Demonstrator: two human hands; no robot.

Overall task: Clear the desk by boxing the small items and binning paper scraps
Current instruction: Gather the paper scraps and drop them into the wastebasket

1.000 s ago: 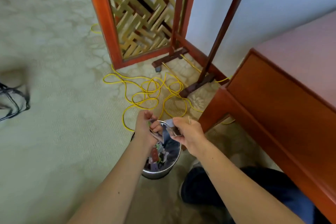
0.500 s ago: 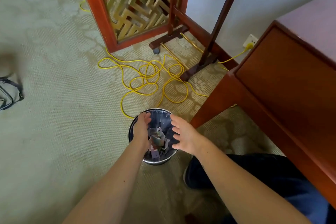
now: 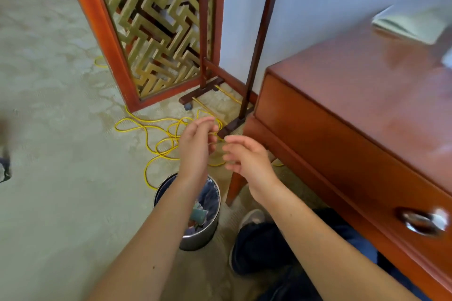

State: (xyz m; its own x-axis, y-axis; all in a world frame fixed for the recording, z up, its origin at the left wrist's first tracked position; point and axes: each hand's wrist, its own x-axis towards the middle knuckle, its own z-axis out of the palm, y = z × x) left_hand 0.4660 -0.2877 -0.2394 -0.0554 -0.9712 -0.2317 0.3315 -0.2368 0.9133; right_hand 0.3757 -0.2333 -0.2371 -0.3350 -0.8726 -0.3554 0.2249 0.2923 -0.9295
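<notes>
A round metal bin (image 3: 198, 237) stands on the carpet beside the desk leg, with coloured paper scraps (image 3: 199, 215) inside it. My left forearm crosses over its rim. My left hand (image 3: 197, 146) and my right hand (image 3: 247, 161) are raised above and beyond the bin, fingers relaxed, holding nothing. The wooden desk (image 3: 367, 95) is on the right, with a blurred pale paper or cloth item (image 3: 408, 24) near its far edge.
A loose yellow cable (image 3: 156, 134) lies coiled on the carpet behind the bin. A carved wooden screen (image 3: 151, 29) and a dark stand (image 3: 254, 56) are against the wall. The desk drawer has a metal handle (image 3: 423, 221). My shoe (image 3: 254, 244) is next to the bin.
The scraps my hands held a second ago have dropped into the bin. Both hands have let go and risen away from the bin, and the view has swung up toward the desk top.
</notes>
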